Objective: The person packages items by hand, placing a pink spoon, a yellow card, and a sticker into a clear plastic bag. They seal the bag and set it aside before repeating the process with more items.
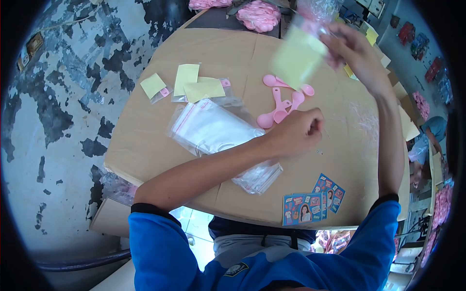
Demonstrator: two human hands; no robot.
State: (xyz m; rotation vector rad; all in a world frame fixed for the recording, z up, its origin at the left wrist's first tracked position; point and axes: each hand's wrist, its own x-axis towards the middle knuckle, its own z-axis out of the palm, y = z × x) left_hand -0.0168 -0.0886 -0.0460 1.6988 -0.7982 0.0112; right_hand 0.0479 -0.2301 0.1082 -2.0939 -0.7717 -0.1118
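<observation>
My right hand point(352, 56) is raised over the far right of the table, its fingers closed on a clear plastic bag with a pale yellow card point(297, 57) in it; both are blurred. Curled into a fist, my left hand point(298, 132) is just below several pink spoons point(277, 99); whatever its fingers may hold is hidden. Under my left forearm lies a stack of clear plastic bags point(213, 127). Beyond that stack are small bags with yellow cards point(204, 89) and pink pieces. Blue printed cards point(303, 209) overlap near the table's front edge.
The brown-covered table point(228, 53) has a rounded far edge. Pink bundles point(258, 15) sit beyond it. Clear plastic scraps point(366, 123) lie on the right side. Cardboard boxes point(410, 121) stand at the right, and another person point(433, 131) is farther off there.
</observation>
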